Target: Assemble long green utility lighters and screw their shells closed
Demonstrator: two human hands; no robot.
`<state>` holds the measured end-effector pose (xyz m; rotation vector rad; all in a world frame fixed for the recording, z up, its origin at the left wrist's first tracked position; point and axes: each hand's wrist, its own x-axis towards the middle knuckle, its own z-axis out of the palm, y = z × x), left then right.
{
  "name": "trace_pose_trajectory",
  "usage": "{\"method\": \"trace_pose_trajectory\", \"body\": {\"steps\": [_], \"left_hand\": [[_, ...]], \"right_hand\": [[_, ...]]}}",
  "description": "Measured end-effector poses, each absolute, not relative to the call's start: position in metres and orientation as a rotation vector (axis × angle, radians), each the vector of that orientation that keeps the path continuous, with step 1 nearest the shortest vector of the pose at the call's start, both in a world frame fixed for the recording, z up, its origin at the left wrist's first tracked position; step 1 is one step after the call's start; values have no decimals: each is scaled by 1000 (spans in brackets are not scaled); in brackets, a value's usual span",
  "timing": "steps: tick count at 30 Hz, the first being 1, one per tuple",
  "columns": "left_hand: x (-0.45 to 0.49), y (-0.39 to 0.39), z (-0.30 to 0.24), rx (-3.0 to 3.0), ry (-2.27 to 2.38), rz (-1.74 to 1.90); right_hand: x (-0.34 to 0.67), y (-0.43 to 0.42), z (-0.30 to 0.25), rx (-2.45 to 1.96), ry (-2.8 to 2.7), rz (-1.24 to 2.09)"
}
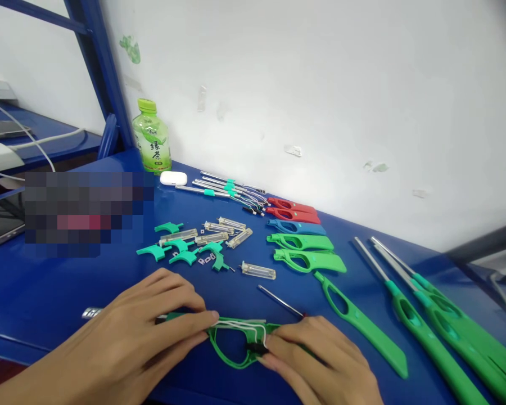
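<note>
My left hand (145,326) pinches the front end of a green lighter half-shell (231,340) that lies on the blue table (37,287), fingers closed over its metal tube end. My right hand (320,357) presses on the shell's handle end, fingertips on a black part and white wires (247,325) laid along the shell. A thin metal rod with a red tip (280,301) lies just behind my right hand.
Behind lie teal triggers (168,250), clear gas tanks (219,233), metal tubes with wires (223,188), and red, blue and green handle shells (299,230). Assembled green lighters (438,315) lie at the right. A green tea bottle (152,138) stands by the wall.
</note>
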<state>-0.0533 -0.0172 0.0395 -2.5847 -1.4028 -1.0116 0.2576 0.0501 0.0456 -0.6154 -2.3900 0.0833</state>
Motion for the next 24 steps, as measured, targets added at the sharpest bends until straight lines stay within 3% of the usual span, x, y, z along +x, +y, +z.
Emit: {"method": "trace_pose_trajectory", "body": {"steps": [7, 13, 24], "left_hand": [[-69, -13, 46, -2146, -1555, -1168], [-92, 4, 53, -1960, -1758, -903], [-87, 14, 48, -1961, -2068, -767]], "right_hand": [[257, 50, 44, -621, -2356, 41], [255, 51, 43, -639, -2345, 31], [255, 48, 42, -689, -2322, 19]]}}
